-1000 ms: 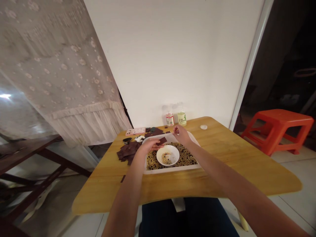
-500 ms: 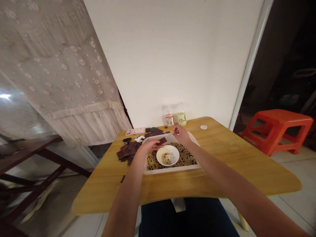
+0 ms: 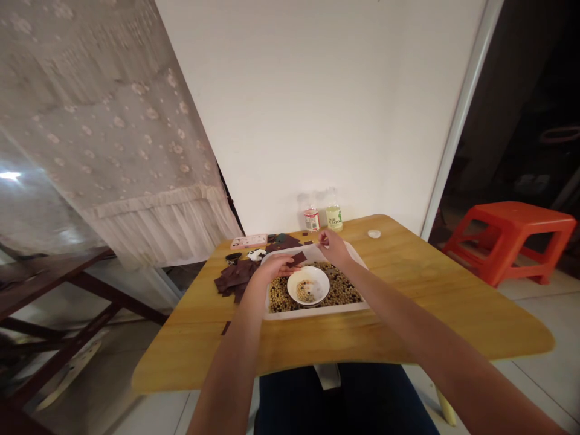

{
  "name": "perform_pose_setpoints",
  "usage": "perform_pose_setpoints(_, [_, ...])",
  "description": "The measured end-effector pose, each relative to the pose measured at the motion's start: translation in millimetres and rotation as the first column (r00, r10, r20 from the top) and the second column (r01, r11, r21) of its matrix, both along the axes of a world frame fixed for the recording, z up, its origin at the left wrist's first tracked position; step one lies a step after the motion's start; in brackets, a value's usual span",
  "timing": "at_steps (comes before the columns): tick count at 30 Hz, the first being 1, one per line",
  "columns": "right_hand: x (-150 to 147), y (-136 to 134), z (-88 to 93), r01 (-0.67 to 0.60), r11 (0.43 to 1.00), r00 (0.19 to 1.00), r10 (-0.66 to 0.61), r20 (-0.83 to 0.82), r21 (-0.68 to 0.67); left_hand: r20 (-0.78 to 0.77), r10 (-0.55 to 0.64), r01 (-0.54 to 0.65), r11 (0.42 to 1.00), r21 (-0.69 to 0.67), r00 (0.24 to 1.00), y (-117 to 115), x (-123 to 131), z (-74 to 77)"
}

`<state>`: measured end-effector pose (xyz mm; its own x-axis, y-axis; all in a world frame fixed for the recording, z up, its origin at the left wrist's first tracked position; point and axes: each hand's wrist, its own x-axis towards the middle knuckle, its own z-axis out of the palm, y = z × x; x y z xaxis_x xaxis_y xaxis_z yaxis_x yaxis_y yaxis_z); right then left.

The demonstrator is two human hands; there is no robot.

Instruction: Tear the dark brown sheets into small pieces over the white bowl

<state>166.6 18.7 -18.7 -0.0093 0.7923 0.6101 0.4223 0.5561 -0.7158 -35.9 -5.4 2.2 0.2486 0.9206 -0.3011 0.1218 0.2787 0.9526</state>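
Note:
My left hand point(image 3: 277, 266) is closed on a small dark brown rectangular piece point(image 3: 298, 259), over the left side of a white tray point(image 3: 317, 313). Small beige and dark beads point(image 3: 347, 293) cover the tray's bottom. A white bowl point(image 3: 293, 295) sits among them, with some of the same beads inside. At the tray's far side my right hand point(image 3: 332, 243) has its fingertips pinched together; whatever is between them is too small to make out. A heap of dark brown pieces point(image 3: 234, 278) lies left of the tray.
Behind the tray stand a bottle with a red label point(image 3: 312, 220) and a bottle of pale green liquid point(image 3: 334, 218). A white lid point(image 3: 374, 234) lies to their right, a pink phone case point(image 3: 249, 241) at the back left. An orange stool point(image 3: 521, 226) stands right of the wooden table point(image 3: 421, 290).

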Motion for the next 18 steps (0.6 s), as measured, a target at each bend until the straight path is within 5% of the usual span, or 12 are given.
perform_pose_setpoints(18, [-0.4,1.3,-1.9,-0.006,1.000,1.000,0.006,-0.012,0.000,-0.011,0.021,-0.021,1.000,-0.012,1.000,-1.1,1.4,1.8])
